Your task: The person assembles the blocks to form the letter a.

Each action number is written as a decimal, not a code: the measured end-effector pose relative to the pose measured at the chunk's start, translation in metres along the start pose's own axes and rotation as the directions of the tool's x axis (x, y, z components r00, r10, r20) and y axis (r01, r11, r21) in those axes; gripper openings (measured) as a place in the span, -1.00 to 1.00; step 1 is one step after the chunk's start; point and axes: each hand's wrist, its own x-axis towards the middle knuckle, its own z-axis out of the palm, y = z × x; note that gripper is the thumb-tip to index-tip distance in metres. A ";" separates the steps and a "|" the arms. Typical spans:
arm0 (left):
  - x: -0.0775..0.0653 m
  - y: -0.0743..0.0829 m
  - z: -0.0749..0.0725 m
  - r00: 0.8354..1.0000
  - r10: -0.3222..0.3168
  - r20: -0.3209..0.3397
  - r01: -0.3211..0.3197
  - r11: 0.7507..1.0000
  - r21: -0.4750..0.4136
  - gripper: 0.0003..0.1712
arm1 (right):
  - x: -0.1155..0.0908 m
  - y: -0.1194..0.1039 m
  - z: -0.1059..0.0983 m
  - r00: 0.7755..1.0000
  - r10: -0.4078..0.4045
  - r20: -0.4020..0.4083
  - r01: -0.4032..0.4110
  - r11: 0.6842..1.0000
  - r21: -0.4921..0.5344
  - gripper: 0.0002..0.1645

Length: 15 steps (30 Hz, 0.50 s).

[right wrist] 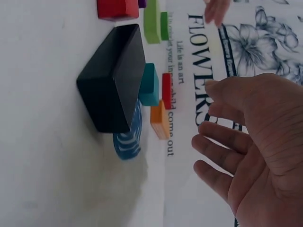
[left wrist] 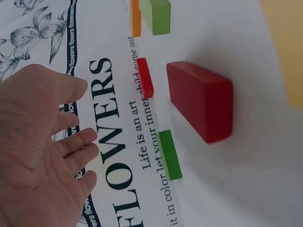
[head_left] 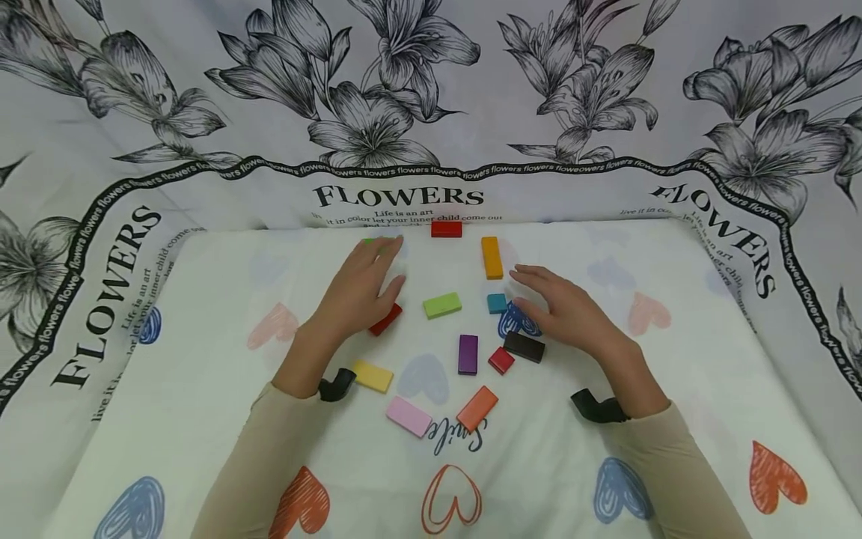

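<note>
My left hand (head_left: 360, 288) hovers over the left side of the blocks, fingers loosely extended and nothing in its grasp. Beneath it a dark red block (head_left: 386, 320) is partly covered, and a green block (left wrist: 170, 155) is mostly hidden by the fingers in the head view. On the other side my right hand (head_left: 569, 307) is held out with relaxed, spread fingers and holds nothing. Nearest to it are a teal block (head_left: 497, 303), an orange block (head_left: 492, 258) and a black block (head_left: 524, 347). A light green block (head_left: 442, 305) lies between the hands.
At the far edge sits a red block (head_left: 447, 229). Closer in lie a purple block (head_left: 468, 355), a small red block (head_left: 501, 360), a yellow block (head_left: 373, 376), a pink block (head_left: 408, 416) and an orange-red block (head_left: 477, 408). A heart-printed white cloth (head_left: 539, 464) covers the surface.
</note>
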 end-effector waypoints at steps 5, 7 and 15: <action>0.019 0.007 0.006 0.998 0.026 0.063 -0.027 1.000 0.015 -0.27 | 0.003 -0.007 0.003 0.998 -0.059 -0.006 0.058 0.998 -0.007 -0.35; 0.027 0.010 0.007 0.995 0.034 0.095 -0.037 0.999 0.024 -0.29 | 0.006 -0.010 0.005 0.997 -0.075 -0.010 0.075 0.997 -0.004 -0.36; 0.059 0.026 0.012 0.974 0.116 0.194 -0.126 0.991 0.044 -0.34 | 0.014 -0.018 0.006 0.997 -0.077 0.026 0.077 0.997 0.005 -0.37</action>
